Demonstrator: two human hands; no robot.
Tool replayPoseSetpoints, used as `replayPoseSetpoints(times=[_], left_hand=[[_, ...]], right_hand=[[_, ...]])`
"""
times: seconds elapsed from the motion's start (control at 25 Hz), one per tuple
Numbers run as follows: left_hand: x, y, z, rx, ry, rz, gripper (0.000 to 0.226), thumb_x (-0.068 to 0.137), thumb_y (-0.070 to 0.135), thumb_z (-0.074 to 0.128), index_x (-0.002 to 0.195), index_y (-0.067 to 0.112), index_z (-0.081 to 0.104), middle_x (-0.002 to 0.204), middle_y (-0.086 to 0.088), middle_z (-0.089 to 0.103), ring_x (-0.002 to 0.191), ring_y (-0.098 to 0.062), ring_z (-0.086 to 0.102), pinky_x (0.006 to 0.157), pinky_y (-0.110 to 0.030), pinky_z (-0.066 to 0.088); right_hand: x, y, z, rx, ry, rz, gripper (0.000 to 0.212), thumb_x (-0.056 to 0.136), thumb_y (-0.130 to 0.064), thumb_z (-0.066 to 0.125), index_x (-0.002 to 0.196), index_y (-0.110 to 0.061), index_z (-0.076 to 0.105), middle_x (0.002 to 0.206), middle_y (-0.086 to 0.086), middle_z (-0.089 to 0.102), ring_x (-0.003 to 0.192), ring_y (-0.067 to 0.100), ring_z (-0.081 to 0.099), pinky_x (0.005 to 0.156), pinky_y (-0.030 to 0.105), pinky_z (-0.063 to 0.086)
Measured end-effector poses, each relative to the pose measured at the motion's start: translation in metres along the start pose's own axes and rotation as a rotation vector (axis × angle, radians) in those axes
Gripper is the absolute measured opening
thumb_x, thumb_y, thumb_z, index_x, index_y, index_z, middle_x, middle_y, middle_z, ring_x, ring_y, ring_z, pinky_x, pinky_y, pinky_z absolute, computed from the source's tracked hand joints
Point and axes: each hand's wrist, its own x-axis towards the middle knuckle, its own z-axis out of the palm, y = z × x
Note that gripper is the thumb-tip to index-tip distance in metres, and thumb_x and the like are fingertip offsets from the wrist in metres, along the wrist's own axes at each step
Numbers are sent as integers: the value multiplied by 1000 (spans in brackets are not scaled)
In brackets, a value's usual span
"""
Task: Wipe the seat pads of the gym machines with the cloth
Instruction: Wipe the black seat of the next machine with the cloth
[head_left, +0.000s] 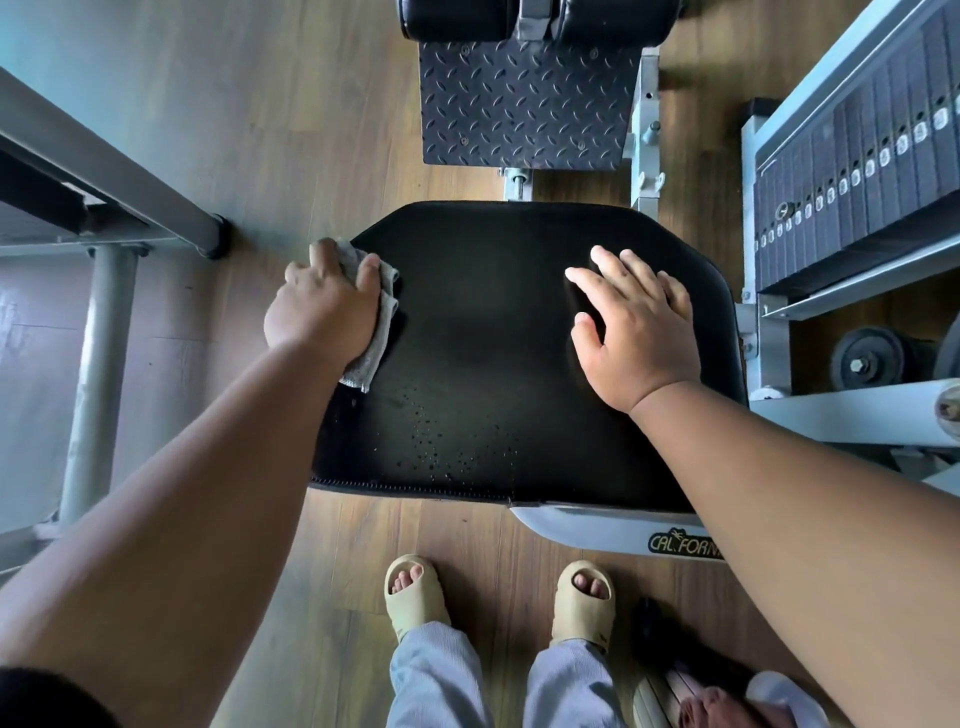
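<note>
A black seat pad (493, 343) of a gym machine fills the middle of the head view, with small wet droplets on its near part. My left hand (322, 306) grips a grey cloth (376, 338) bunched under the palm and fingers, at the pad's left edge. My right hand (636, 332) lies flat on the right side of the pad, fingers spread and straight, holding nothing.
A black tread footplate (524, 104) and roller pads stand beyond the seat. The weight stack (862, 176) and white frame run along the right. A grey metal frame (104, 291) stands on the left. My feet in beige slides (415, 592) stand on wooden floor in front.
</note>
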Motion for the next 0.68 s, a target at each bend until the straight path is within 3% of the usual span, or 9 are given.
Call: replayPoseSetpoints(times=[0.16,0.28,0.36,0.44,0.52,0.68], left_hand=[[-62,-44,0,-48,-6,-18,59,95,63,30,133,19,33,116,-24,58,97,-43,60,75,-44,44],[-113,-62,3,-42,-6,-6,63,96,59,38,147,24,27,131,-21,53,111,-43,57,82,-48,47],[-127,-69,8,55,45,99,67,98,58,36,153,22,24,143,-20,44,129,-43,45,100,-53,41],[-122,-70,10,123,60,262,70,98,57,30,155,18,23,156,-22,29,145,-41,25,118,-53,25],[-108,-50,14,165,49,451,72,97,57,29,156,15,25,162,-21,19,151,-38,13,122,-51,13],[-110,31,36,158,-52,692,75,95,58,33,157,16,24,164,-17,16,152,-34,10,122,-47,7]], right_hand=[[1,-2,-1,-17,-8,-2,50,93,-37,35,140,-33,50,158,-4,39,149,21,27,120,49,17],[1,-2,-3,-32,-14,2,51,93,-37,33,141,-33,49,159,-4,38,149,21,27,120,49,17],[1,-2,-2,-33,-12,4,50,93,-37,34,141,-33,50,158,-4,38,149,22,27,120,49,18],[0,-2,0,-38,-12,3,50,93,-36,34,140,-33,50,158,-4,38,149,22,27,120,49,18],[1,-2,0,-34,-10,0,48,94,-35,36,140,-33,50,158,-4,38,149,21,27,120,49,17],[1,0,-1,-4,-8,6,48,94,-33,39,140,-32,51,159,-4,38,149,20,27,119,48,16]])
